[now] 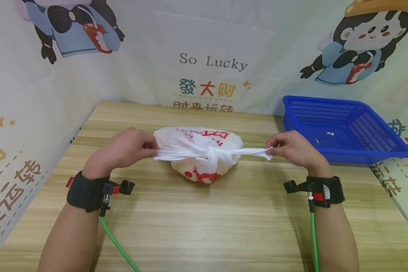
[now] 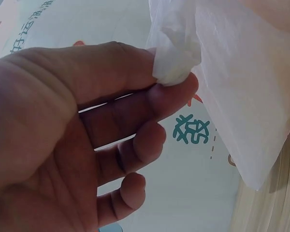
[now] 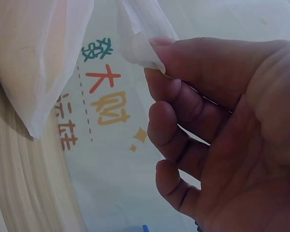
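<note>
A white plastic bag [image 1: 204, 166] with red print sits on the wooden table, bulging with contents that its film hides. Its two handles cross in a knot at the top middle and stretch out sideways, nearly level. At the left, my left hand [image 1: 124, 149] pinches one handle end between thumb and index finger; in the left wrist view the bunched handle [image 2: 176, 58] shows at the fingertips. Opposite it, my right hand [image 1: 294, 149] pinches the other end, and the thin handle tip [image 3: 147, 43] pokes out past the thumb in the right wrist view.
A blue plastic basket [image 1: 326, 155] stands at the back right, close beyond the right hand, with small white scraps inside. Printed cloth [image 1: 210, 34] hangs behind the table [image 1: 204, 226] and along both sides. Green cables [image 1: 117, 241] run from the wrist cameras.
</note>
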{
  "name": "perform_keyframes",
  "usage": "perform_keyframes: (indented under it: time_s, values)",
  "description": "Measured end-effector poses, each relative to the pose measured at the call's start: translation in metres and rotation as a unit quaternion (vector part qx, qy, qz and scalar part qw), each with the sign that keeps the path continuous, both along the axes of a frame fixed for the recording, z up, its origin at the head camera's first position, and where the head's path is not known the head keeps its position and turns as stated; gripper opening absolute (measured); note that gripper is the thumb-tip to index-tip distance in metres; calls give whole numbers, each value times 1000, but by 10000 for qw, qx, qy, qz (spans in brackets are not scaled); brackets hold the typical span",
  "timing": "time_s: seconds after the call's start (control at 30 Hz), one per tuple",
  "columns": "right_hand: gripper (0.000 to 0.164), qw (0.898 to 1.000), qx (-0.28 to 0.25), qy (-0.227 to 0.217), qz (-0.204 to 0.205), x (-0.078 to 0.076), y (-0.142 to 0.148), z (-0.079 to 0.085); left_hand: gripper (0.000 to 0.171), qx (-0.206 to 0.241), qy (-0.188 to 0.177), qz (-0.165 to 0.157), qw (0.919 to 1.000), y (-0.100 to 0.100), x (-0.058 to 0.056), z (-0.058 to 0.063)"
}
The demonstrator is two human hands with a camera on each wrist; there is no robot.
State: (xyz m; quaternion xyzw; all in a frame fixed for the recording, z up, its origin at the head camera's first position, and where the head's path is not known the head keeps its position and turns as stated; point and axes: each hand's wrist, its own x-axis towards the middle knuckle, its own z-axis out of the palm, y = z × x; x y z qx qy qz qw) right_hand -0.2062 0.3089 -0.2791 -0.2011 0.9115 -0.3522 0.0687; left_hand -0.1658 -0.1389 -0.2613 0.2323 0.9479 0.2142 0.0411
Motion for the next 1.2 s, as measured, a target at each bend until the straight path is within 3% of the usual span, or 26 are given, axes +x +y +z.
perform_keyframes:
  time_s: [0.3,0.63,1.0,1.2]
  values:
    - [4,9999,18,152,69,0,7,-1,7,50,-24,-51,10000,-6,-2,-2]
    - [4,9999,140,13,72,2,15,0,10,50,-93,-92,9999,-14,-8,-6]
    - [5,9996,202,-131,119,1,16,-3,10,136,-363,89,9992,-22,-12,-13]
    - [4,9979,492,-181,378,1,3,-1,9,-268,-399,390,9981,-22,-10,-16]
